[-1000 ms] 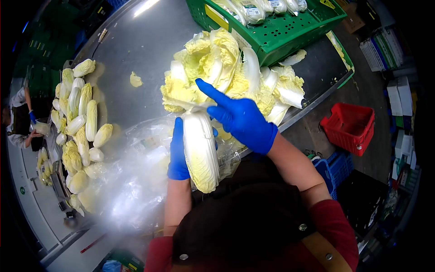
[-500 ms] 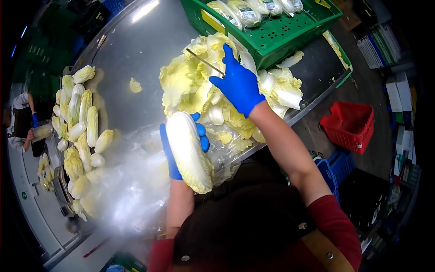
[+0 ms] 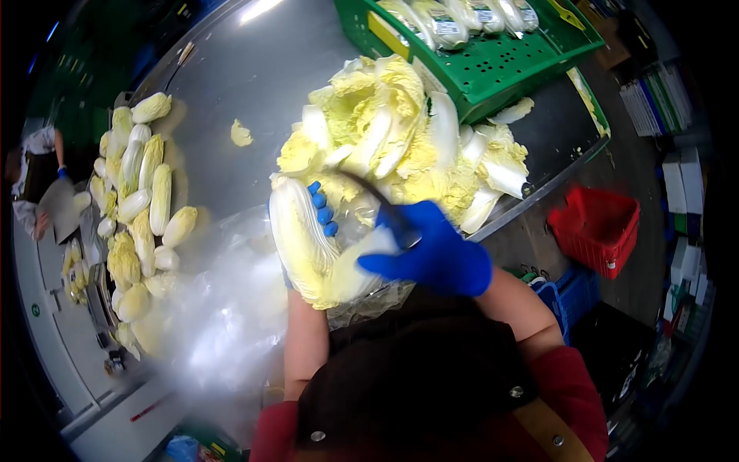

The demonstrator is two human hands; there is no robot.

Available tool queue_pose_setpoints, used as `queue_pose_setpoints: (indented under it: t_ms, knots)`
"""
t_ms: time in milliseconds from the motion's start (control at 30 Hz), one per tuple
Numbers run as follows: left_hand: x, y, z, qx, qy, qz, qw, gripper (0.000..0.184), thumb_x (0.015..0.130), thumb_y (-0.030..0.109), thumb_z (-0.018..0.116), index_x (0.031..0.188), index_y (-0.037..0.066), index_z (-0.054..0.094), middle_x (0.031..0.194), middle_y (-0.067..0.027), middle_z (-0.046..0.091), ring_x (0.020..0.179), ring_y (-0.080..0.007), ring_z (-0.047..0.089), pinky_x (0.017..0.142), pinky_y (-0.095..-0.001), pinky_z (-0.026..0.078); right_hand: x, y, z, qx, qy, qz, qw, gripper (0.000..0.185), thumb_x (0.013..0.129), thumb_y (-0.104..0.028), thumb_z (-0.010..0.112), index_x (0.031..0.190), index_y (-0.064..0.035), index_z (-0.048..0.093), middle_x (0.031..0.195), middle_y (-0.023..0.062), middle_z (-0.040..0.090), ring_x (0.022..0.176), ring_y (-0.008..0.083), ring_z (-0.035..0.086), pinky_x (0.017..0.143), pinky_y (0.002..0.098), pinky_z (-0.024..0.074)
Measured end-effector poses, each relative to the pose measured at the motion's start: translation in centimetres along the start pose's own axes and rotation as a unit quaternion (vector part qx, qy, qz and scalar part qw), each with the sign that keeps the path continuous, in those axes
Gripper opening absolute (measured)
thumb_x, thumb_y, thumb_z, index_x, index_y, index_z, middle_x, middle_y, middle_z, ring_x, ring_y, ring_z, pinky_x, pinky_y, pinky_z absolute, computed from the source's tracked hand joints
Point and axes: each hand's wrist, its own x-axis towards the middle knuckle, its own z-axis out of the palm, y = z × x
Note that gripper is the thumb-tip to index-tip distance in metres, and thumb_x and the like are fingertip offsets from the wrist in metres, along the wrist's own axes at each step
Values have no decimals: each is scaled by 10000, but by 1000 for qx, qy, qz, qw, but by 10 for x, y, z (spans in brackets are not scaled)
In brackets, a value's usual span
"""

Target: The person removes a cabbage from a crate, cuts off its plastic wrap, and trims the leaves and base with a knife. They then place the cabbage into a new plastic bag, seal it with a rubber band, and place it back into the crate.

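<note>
My left hand (image 3: 323, 209), in a blue glove, is wrapped round a napa cabbage (image 3: 296, 227) from behind, with its fingertips showing along the far side. In my right hand (image 3: 439, 250), also blue-gloved, is a knife (image 3: 377, 192), its blade blurred and pointing up and left. A pale outer leaf (image 3: 354, 269) stands away from the cabbage's lower end, next to my right thumb; whether the thumb pinches it I cannot tell. Just beyond both hands lies a heap of loose cabbage leaves (image 3: 385, 115).
Whole cabbages (image 3: 160, 200) lie in a group on the left of the metal table (image 3: 269, 69). Clear plastic film (image 3: 223, 308) covers the near left. A green crate (image 3: 493, 85) holds wrapped cabbages. On the floor stands a red crate (image 3: 596, 231). Another person (image 3: 38, 169) works far left.
My right hand has come down and right with the knife, from the leaf heap to the cabbage's side. The cabbage has shifted slightly left and up, and a leaf now stands off it.
</note>
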Motion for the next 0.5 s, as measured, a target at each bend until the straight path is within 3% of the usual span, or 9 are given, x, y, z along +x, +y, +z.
queue_pose_setpoints:
  t_ms: [33,100,200,233,300,333,367,400,500]
  knots:
    - [0,2,-5,-52,-43,-25,997,406,996,341,468,1194,-10,517,920,-59,557,699,-134,535,549,-234,457,2,1,-7,-22,70,-36,997,330,728,-235,827,754,-47,557,621,24,492,563,94,450,538,282,411]
    - [-4,1,-18,-137,-143,-46,979,512,978,314,489,1309,-63,388,955,-88,488,783,-188,477,642,-311,453,11,1,-33,87,163,109,977,288,741,-178,820,793,-38,574,633,13,500,593,84,458,559,262,416]
    - [-11,-4,-8,-147,-102,-32,983,484,971,298,501,1288,-54,404,902,-67,467,746,-182,460,628,-310,443,30,24,-47,-127,324,-34,937,365,777,-193,793,1044,-34,603,884,42,615,636,91,504,632,248,462]
    - [-8,-6,-9,-121,-99,-27,987,470,971,294,499,1278,-51,414,899,-65,468,739,-182,458,626,-310,440,33,25,-44,-170,324,-54,929,418,781,-196,789,1113,-36,592,966,55,625,646,94,521,653,249,473]
    - [1,-11,-13,-68,-93,-19,993,444,972,288,497,1259,-45,434,893,-59,470,725,-182,456,620,-309,436,29,17,-30,-150,259,-8,954,590,779,-220,787,1285,-63,527,1201,96,596,672,117,588,688,270,509]
    - [2,-9,-6,-59,-45,-23,997,594,975,499,423,1188,-47,518,872,-94,582,694,-208,543,625,-327,483,23,25,-20,-163,218,-1,962,522,789,-221,781,1235,-61,564,1103,100,636,700,120,617,674,279,515]
    - [1,-8,0,-23,-22,-13,999,631,967,533,404,1193,-45,522,880,-109,600,704,-218,560,630,-332,488,17,17,-11,-86,149,78,982,435,803,-239,770,1164,-56,610,1006,86,670,708,117,622,658,277,515]
    - [0,-6,6,13,1,-2,1000,669,960,566,385,1198,-43,526,888,-123,617,715,-227,576,634,-336,493,14,27,2,-33,123,43,991,362,825,-256,752,1101,-49,642,920,73,685,732,120,632,673,277,516]
    - [2,-4,-3,39,-7,22,999,729,958,610,335,1240,-36,520,965,-161,660,756,-259,627,685,-365,523,4,22,18,92,21,170,981,363,853,-266,724,1115,-30,640,989,94,694,818,143,660,744,287,518]
